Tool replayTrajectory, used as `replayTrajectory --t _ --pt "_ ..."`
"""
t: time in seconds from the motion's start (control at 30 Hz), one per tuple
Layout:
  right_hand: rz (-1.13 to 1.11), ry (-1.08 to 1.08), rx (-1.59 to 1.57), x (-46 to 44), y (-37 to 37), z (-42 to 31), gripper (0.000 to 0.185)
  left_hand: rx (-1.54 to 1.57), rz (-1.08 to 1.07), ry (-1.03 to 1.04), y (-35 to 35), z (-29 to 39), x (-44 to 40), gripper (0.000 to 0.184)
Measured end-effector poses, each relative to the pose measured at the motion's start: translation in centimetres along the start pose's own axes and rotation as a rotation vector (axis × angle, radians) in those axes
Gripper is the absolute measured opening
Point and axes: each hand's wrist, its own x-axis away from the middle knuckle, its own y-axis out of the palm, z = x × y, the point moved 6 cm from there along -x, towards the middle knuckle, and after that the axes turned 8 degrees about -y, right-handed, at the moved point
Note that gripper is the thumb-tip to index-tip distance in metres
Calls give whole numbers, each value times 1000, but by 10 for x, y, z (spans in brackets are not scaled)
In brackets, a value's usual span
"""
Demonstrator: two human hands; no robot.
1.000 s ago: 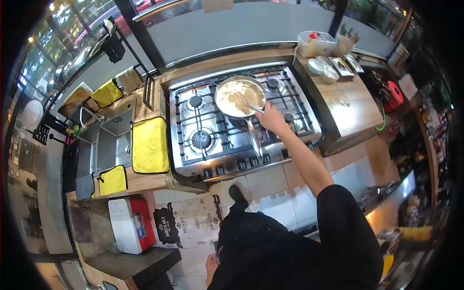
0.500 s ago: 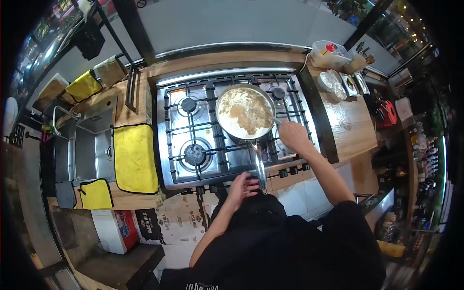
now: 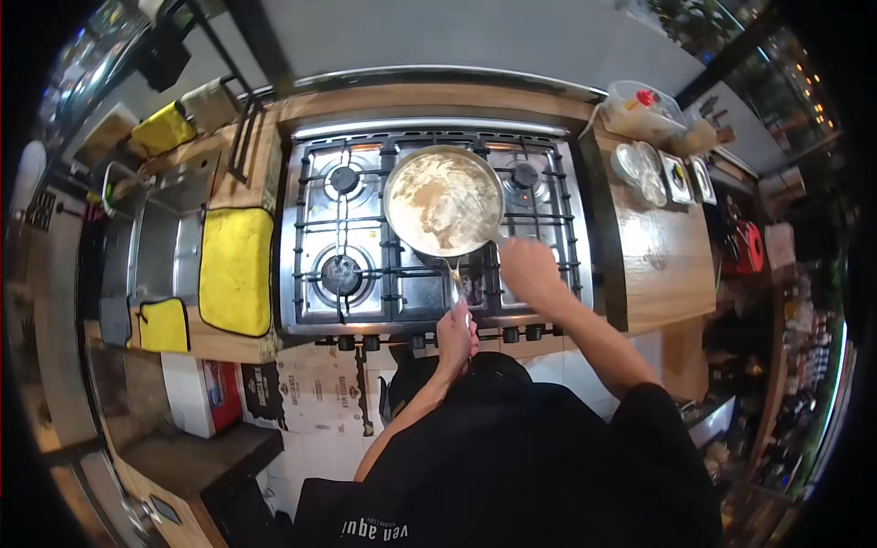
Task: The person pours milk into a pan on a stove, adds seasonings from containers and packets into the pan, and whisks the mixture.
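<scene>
On the stove's centre sits a frying pan (image 3: pixel 393 228) with a creamy white and light brown mixture (image 3: pixel 443 205) in it. My left hand (image 3: pixel 455 338) is wrapped round the pan's metal handle (image 3: pixel 456 285), near the front of the stove. Just off the pan's right rim, my right hand (image 3: pixel 530 272) is closed on what looks like a whisk (image 3: pixel 496 236). Little of the whisk shows; its head reaches into the mixture and is blurred.
The gas stove (image 3: pixel 425 297) has black grates and several burners. Yellow cloths (image 3: pixel 236 269) lie left, beside a metal sink (image 3: pixel 169 237). On the right counter (image 3: pixel 658 274) stand a plastic bin (image 3: pixel 644 110), clear containers (image 3: pixel 639 169) and small trays (image 3: pixel 676 178).
My left hand has closed round the pan handle, where before it was open beside it. My right hand has moved down along the pan's right side. The mixture looks more swirled, and the view has shifted.
</scene>
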Motion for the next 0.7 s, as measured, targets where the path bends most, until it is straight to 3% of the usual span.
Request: replayTrajectory --t 0.03,0.1,0.17,0.3,0.37,0.5,0.63,0.7 --pt "-93 11 41 1 7 -4 22 23 17 11 -1 1 -3 42" --pt "-25 -35 -47 -9 -8 1 22 -87 78 92 -4 -2 -4 43" --pt "101 67 -71 -13 0 19 23 -21 73 50 -7 -5 -4 43" --pt "-46 -44 48 -8 -18 -24 24 -113 173 64 -16 -7 -12 40" --pt "112 -21 86 -29 -16 0 24 -180 180 149 -17 0 -7 50" --pt "69 -107 135 -11 -31 -49 20 -352 268 227 -26 -9 -27 56" --pt "140 137 110 -26 -26 -14 29 -398 256 278 -27 -2 -23 59" --pt "-55 53 99 -10 -27 -44 32 -411 274 276 -30 0 -31 59"
